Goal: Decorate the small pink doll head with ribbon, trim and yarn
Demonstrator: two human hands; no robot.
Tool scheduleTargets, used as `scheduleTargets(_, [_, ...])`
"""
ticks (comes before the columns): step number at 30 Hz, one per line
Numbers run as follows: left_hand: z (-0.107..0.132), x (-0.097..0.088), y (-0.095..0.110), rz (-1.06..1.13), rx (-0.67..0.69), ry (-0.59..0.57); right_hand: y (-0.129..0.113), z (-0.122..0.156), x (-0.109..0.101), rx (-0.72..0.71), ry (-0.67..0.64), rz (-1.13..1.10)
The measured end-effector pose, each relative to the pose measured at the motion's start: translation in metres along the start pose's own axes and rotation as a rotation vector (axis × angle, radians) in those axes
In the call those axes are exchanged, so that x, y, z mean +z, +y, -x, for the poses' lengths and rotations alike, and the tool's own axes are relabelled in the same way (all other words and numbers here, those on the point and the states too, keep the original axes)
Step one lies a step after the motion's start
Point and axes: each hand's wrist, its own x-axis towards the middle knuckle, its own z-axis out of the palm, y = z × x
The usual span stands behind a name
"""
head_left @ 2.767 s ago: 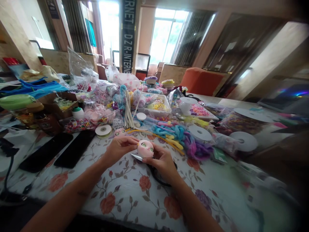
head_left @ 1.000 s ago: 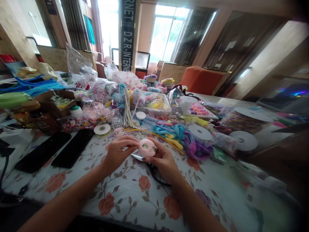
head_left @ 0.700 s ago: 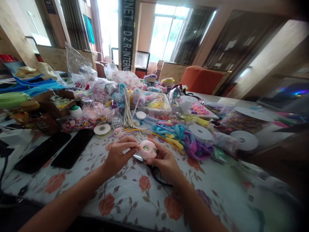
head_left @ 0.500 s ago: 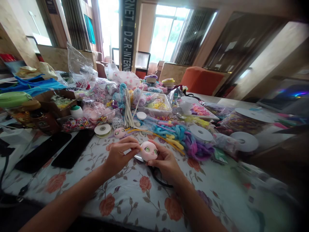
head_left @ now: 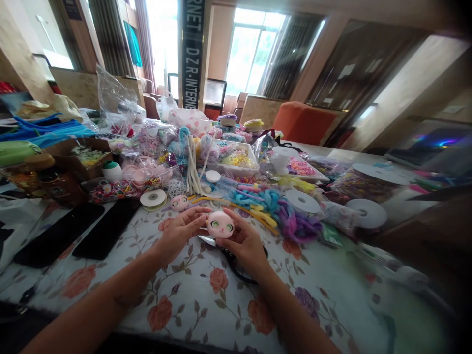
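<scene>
A pale pink doll head (head_left: 220,226) with green eyes is held just above the flowered tablecloth, its front turned toward me. My right hand (head_left: 245,246) grips it from the right, fingers on top and thumb underneath. On the other side, my left hand (head_left: 186,226) has its thumb and fingertips closed at the head's left edge. Whether something small sits between those fingertips is hidden. Beneath the hands lie scissors with a black handle (head_left: 236,272) and a shiny blade (head_left: 206,240), partly covered. Another pink doll head (head_left: 179,202) rests behind my left hand.
Two black phones (head_left: 106,228) lie at the left, near a ribbon spool (head_left: 153,199). Behind are blue and purple fuzzy stems (head_left: 297,221), white spools (head_left: 303,200), a white tray (head_left: 239,169) of small pieces and bagged beads (head_left: 118,189).
The doll head has turned from facing right to facing me and shifted slightly left. My left hand's pinch at its side has become a broader hold. The view has shifted a little.
</scene>
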Motion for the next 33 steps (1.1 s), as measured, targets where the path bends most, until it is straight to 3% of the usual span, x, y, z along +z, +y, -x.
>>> scheduleTargets(8, [0.0, -0.001, 0.002, -0.209, 0.006, -0.024, 0.012, 0.003, 0.002, -0.126, -0.002, 0.246])
scheduleTargets(15, [0.004, 0.0, 0.001, -0.187, 0.142, 0.021, -0.001, 0.003, 0.005, -0.083, 0.034, 0.002])
scheduleTargets(22, [0.008, 0.002, 0.0, -0.487, 0.358, 0.238, -0.003, 0.003, 0.005, -0.012, 0.057, -0.115])
scheduleTargets(27, [0.011, 0.001, 0.001, -0.614, 0.464, 0.285, -0.002, 0.002, 0.004, -0.015, 0.021, -0.105])
scheduleTargets(30, [0.009, 0.0, 0.002, -0.539, 0.375, 0.278, -0.003, 0.002, 0.004, -0.027, 0.017, -0.079])
scheduleTargets(33, [0.005, 0.0, 0.002, -0.23, 0.179, 0.153, -0.001, 0.002, 0.006, -0.083, 0.07, -0.004])
